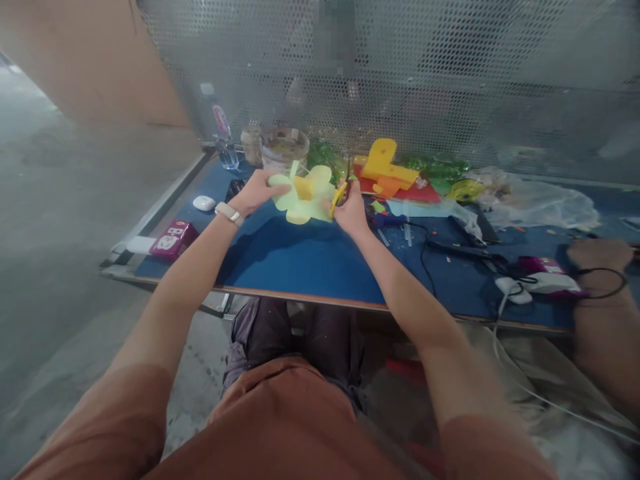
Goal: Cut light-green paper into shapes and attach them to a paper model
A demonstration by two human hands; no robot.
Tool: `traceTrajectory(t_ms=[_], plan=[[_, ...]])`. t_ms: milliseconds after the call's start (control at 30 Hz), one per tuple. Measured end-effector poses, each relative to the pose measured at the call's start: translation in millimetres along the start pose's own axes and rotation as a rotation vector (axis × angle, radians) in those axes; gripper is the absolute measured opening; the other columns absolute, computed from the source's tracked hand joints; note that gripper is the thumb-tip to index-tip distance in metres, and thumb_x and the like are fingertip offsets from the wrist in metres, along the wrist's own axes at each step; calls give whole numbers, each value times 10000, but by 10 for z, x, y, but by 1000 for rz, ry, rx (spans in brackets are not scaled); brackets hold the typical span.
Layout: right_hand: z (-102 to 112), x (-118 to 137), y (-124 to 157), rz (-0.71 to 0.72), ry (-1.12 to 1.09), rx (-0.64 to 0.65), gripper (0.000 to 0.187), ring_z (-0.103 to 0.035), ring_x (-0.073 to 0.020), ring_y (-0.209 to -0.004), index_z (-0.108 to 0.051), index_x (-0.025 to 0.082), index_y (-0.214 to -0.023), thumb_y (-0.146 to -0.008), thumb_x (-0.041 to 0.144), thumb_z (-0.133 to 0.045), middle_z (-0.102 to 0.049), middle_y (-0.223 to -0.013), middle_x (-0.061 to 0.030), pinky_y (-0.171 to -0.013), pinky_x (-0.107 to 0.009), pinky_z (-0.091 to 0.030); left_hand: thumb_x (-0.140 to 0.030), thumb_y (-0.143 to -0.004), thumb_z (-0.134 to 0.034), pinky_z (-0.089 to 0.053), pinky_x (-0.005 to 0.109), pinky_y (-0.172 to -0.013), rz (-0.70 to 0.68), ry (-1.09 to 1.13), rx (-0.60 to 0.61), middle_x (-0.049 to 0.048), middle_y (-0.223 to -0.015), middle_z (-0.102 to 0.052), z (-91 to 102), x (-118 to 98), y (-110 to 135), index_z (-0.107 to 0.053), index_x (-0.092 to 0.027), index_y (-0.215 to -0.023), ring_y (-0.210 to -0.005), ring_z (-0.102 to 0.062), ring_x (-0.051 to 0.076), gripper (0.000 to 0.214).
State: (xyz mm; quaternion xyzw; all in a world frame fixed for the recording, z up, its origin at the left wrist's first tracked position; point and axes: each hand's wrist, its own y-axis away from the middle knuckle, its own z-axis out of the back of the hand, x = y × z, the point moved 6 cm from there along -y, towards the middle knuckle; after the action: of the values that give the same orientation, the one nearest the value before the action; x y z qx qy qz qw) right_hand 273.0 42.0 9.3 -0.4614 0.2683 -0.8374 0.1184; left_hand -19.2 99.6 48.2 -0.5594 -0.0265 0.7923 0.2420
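Observation:
My left hand (256, 191) pinches the left petal of a pale green paper flower (315, 208) with a yellow-orange piece (303, 188) at its middle. A narrow pale green strip sticks up behind the petals. Above the blue table, the flower is held up in front of me. My right hand (351, 212) is closed around yellow-handled scissors (339, 200) at the flower's right edge. Dark blades point up and away from the flower. Whether the right fingertips also touch the flower, I cannot tell.
Behind the hands lie yellow cut pieces (383, 163) on red sheets (425, 193). A water bottle (226, 143), a clear tub (285, 150) and a white mouse (204, 203) stand left. Cables, plastic bags (540, 197) and another person's hand (600, 255) are right. A perforated metal panel (425, 67) rises behind.

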Motion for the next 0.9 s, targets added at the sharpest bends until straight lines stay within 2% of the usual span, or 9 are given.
traceTrajectory(t_ms=[100,167,367,500,567,667,800,900], plan=[[35,-221,-34,-93,69,-10,879,-760,-484,-1372,-670,287,-1486,-914,830,-1060,-747,-1390,-181,-1253,-821,-660,-472,-855,-1011,-709,368,-886,18,-165,47,52,-844,-723,58,109,21,-761,-200,-896,-935,-746,254,372],[41,-306,-39,-107,94,-22,869,-741,-490,-1353,-674,284,-1468,-889,770,-1102,-752,-1343,-177,-1238,-829,-658,-430,-854,-991,-696,376,-894,39,-221,59,57,-848,-712,88,163,30,-762,-201,-889,-946,-730,261,326],[25,-335,-14,-180,11,-46,739,-762,-361,-1062,-697,292,-1395,-897,651,-1108,-729,-1127,-73,-1071,-679,-727,-375,-887,-971,-694,421,-911,66,-238,53,61,-836,-689,18,213,34,-728,-204,-842,-920,-678,252,301],[60,-263,-16,-259,-96,-66,640,-743,-300,-948,-720,306,-1296,-891,633,-1094,-713,-1038,-20,-1038,-653,-747,-407,-920,-924,-685,416,-928,42,-257,68,59,-848,-702,-41,209,13,-735,-203,-862,-926,-680,251,283],[85,-242,-23,-272,-121,-75,612,-738,-300,-942,-718,310,-1251,-879,606,-1104,-726,-1031,-19,-1049,-679,-748,-430,-916,-902,-681,418,-978,25,-318,65,57,-866,-718,12,227,-12,-740,-203,-876,-942,-688,253,281],[111,-243,-36,-231,-131,-86,573,-748,-315,-973,-697,316,-1213,-893,585,-1089,-733,-1033,-18,-1092,-717,-727,-425,-893,-887,-675,441,-1097,16,-455,21,60,-867,-714,203,298,-50,-716,-219,-856,-993,-713,279,271],[95,-273,-44,-156,-122,-66,535,-781,-337,-1079,-686,314,-1250,-933,572,-1031,-747,-1087,-35,-1147,-723,-694,-298,-823,-870,-633,553,-1274,100,-634,-32,77,-858,-664,434,447,-65,-639,-256,-790,-1091,-764,362,237],[86,-254,-40,-132,-141,-79,559,-792,-342,-1083,-673,311,-1254,-953,643,-1006,-753,-1104,-47,-1142,-731,-697,-233,-747,-881,-603,616,-1348,144,-636,-44,79,-844,-642,458,499,-61,-621,-263,-775,-1182,-791,427,263]])
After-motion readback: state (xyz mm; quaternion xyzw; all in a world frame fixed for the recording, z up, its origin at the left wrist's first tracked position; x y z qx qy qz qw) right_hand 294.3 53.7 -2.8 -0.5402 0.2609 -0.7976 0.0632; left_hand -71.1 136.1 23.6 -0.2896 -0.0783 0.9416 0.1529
